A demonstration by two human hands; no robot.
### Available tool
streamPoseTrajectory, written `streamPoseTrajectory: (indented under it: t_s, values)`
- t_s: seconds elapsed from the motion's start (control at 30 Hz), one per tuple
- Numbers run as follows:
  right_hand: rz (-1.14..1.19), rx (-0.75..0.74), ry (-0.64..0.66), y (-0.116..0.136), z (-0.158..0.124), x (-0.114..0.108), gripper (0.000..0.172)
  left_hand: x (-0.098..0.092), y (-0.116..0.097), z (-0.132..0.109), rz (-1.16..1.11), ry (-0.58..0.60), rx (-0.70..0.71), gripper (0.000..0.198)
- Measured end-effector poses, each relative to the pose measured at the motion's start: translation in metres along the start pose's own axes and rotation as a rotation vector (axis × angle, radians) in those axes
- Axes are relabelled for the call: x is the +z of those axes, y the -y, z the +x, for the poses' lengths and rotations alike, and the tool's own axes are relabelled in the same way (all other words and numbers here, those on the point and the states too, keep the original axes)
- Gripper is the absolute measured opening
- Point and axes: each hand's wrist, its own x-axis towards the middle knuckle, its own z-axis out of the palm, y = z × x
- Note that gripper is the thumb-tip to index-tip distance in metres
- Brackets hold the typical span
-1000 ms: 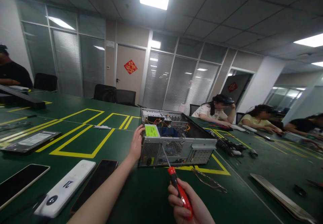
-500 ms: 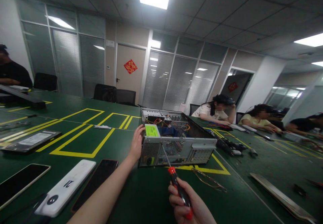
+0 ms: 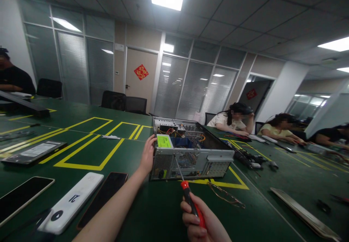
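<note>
An opened computer case (image 3: 218, 158) lies on the green table, its rear panel facing me and its cables and boards showing inside. Its power supply (image 3: 164, 141) carries a bright green label at the near left corner. My left hand (image 3: 148, 154) grips the left side of the case by that corner, fingers over the edge. My right hand (image 3: 196, 218) is wrapped round the red and black handle of a screwdriver (image 3: 185, 188). The shaft slants up to the rear panel beside the power supply. Its tip appears to touch the panel; the screw there is too small to make out.
To my left lie a hard drive (image 3: 34, 152), a white device marked 21 (image 3: 73, 200) and two phones. Eyeglasses (image 3: 226, 194) lie before the case; black cables (image 3: 249, 158) and a flat metal piece (image 3: 302, 211) are on the right. Several people sit around the table.
The screwdriver handle has turned in my right hand, showing more red on its right side. The hand has shifted slightly left. My left hand and the case stay put.
</note>
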Motion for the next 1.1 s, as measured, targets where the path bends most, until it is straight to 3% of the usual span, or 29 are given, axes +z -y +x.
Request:
streamPoseTrajectory:
  t_s: [0.17, 0.47, 0.7, 0.93, 1.1]
  values:
    - [-0.052, -0.066, -0.143, -0.0051, 0.0017, 0.0060, 0.029, -0.0004, 0.0003, 0.0001, 0.000, 0.000, 0.010, 0.042]
    - [-0.001, -0.027, 0.035, 0.0014, 0.0027, -0.0011, 0.031, 0.0013, -0.0009, 0.0002, -0.003, -0.003, 0.011, 0.043]
    - [-0.075, -0.035, -0.181, -0.0029, 0.0011, 0.0055, 0.027, 0.0009, -0.0013, 0.0008, -0.002, -0.014, 0.024, 0.044]
    - [0.045, -0.010, -0.063, -0.0005, 0.0003, 0.0052, 0.032, 0.0006, -0.0008, 0.0002, -0.001, -0.007, 0.013, 0.045]
    - [0.047, -0.042, -0.130, -0.0030, -0.0001, 0.0081, 0.032, 0.0002, -0.0015, 0.0004, -0.014, -0.005, 0.010, 0.044]
